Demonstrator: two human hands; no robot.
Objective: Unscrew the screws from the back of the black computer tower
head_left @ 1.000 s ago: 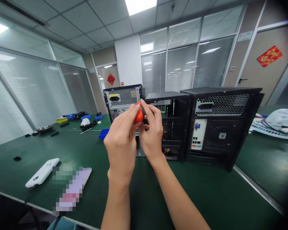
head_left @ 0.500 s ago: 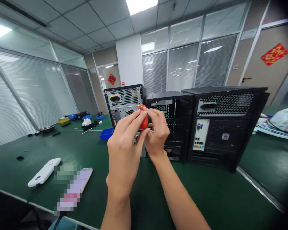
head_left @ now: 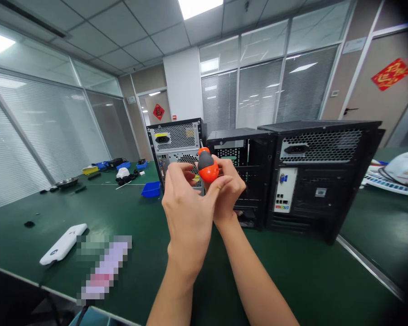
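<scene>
Both my hands are raised together in front of three computer cases. My left hand (head_left: pixel 187 210) and my right hand (head_left: pixel 228 192) hold a small orange and grey screwdriver handle (head_left: pixel 207 166) between their fingertips; its shaft is hidden behind the fingers. Behind them stand a silver-backed case (head_left: pixel 174 141), an open black case (head_left: pixel 248 156) and a larger black case (head_left: pixel 323 172), all on the green table (head_left: pixel 132 271).
A white device (head_left: pixel 63 243) and a blurred phone (head_left: pixel 104 267) lie at the near left. A blue bin (head_left: pixel 151 189) and small parts (head_left: pixel 124 174) sit further back on the left. A white object with cables (head_left: pixel 399 170) lies at the right.
My hands have shifted a little to the right and lower. The orange handle now shows more fully above my fingers, turned so its grey band is visible.
</scene>
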